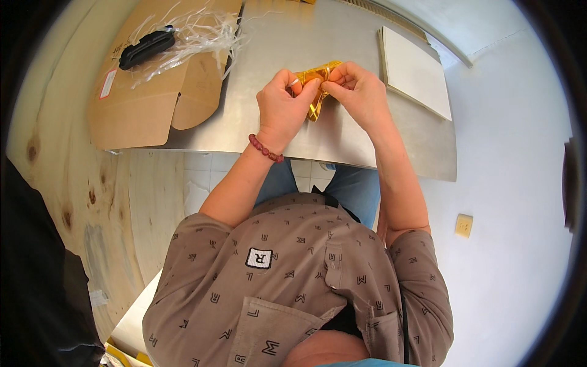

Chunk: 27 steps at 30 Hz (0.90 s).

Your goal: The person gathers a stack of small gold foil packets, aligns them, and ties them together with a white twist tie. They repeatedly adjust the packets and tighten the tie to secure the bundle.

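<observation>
Both hands hold a shiny gold foil piece [315,111] above the metal table. It is creased, with one part spreading behind the fingers and a narrow part hanging down between the hands. My left hand [285,101] pinches its left side between thumb and fingers, and a dark red bead bracelet circles that wrist. My right hand [361,95] is closed on the upper right side, thumb and fingertips pressed together. The two thumbs nearly meet over the foil. Fingers cover much of it, so its full shape is hidden.
On the left of the metal table [244,119] lies a cardboard box [143,116], its flaps spread out. Clear plastic strips [199,33] and a black object [147,48] rest on it. A stack of white sheets [416,73] lies at the right, near a white wall.
</observation>
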Available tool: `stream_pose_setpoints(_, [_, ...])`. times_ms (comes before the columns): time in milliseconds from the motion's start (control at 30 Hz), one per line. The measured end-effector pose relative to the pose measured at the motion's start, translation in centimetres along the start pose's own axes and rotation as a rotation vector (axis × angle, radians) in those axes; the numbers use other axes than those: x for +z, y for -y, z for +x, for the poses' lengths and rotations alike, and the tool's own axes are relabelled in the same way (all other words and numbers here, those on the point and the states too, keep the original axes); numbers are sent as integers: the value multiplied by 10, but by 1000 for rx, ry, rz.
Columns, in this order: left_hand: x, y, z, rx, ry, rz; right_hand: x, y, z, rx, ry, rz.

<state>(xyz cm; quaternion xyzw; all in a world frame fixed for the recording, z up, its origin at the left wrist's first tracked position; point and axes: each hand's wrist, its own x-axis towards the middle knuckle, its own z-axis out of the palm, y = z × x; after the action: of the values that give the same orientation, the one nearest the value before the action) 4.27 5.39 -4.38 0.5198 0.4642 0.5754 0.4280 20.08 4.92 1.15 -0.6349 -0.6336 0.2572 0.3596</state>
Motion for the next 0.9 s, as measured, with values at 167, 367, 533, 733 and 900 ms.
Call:
stream_pose_setpoints(167, [1,3,3,-10,11,-29,4,-9,-2,81,2,119])
stream_pose_setpoints(367, [-1,6,6,-54,-5,-56,19,-21,-9,-98,-97,250])
stream_pose_setpoints(533, [1,8,3,8,3,-7,15,-23,-8,22,-78,298])
stream_pose_setpoints(733, [3,9,1,46,13,4,10,-17,-9,124,-48,234])
stream_pose_setpoints(900, [2,6,0,63,1,57,13,-17,-8,147,-1,294])
